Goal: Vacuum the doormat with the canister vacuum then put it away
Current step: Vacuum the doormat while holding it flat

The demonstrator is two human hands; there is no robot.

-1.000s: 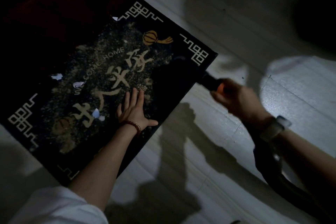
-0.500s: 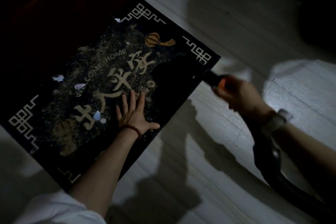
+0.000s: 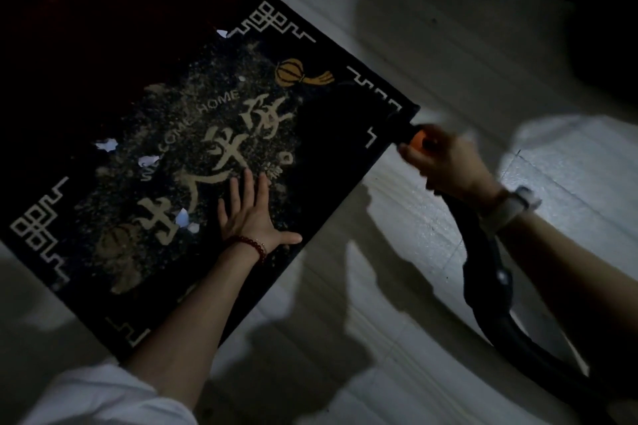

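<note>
Dark rectangular doormat with gold lettering (image 3: 193, 162), strewn with grit and paper scraps, lying centre-left on pale floor (image 3: 431, 55). Left hand (image 3: 253, 214) pressed flat on it; right hand (image 3: 445, 166) gripping black vacuum hose nozzle (image 3: 405, 129) at right edge. Vacuuming under way; next, probably sweeping nozzle leftward over debris.

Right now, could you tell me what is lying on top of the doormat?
On the doormat lie gritty dirt and white paper scraps. The left hand presses flat on it, hiding what is beneath. The mat's far left is too dark to read.

"WELCOME HOME" on dark doormat (image 3: 331, 134), large gold Chinese characters, illegible
</note>
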